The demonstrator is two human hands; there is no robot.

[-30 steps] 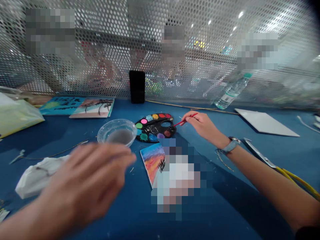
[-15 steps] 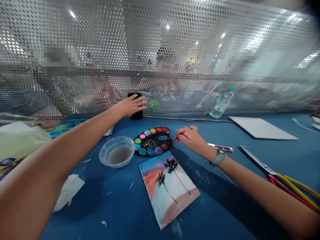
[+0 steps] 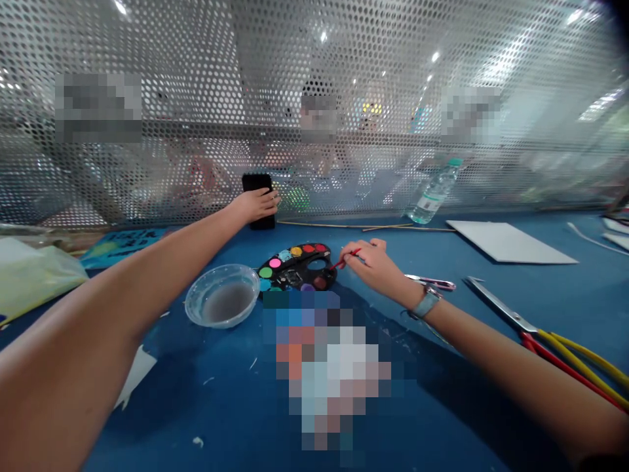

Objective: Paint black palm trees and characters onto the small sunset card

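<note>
At the foot of the mesh, a black phone [image 3: 256, 182] stands upright. My left hand [image 3: 258, 204] reaches across its front, fingers stretched to the right and touching the screen. A thin red paintbrush [image 3: 339, 264] is pinched in my right hand [image 3: 367, 259], which wears a watch on the wrist. The brush tip is at the right end of the black oval paint palette [image 3: 293, 276], by a dark paint well. Left of the palette is a clear plastic bowl [image 3: 193, 307] of greyish water. The painted canvas [image 3: 339, 367] in front is blurred by pixelation.
A perforated metal screen [image 3: 196, 52] rises behind the blue table, with people beyond it. On the right are a water bottle [image 3: 432, 194], a white board [image 3: 511, 242], a pink cutter [image 3: 439, 284] and large scissors [image 3: 535, 331]. Torn paper [image 3: 137, 373] lies left.
The view has shifted slightly, moving most things a little up and left. My left hand's fingers are less spread over the phone. The paintbrush stays in my right hand at the palette.
</note>
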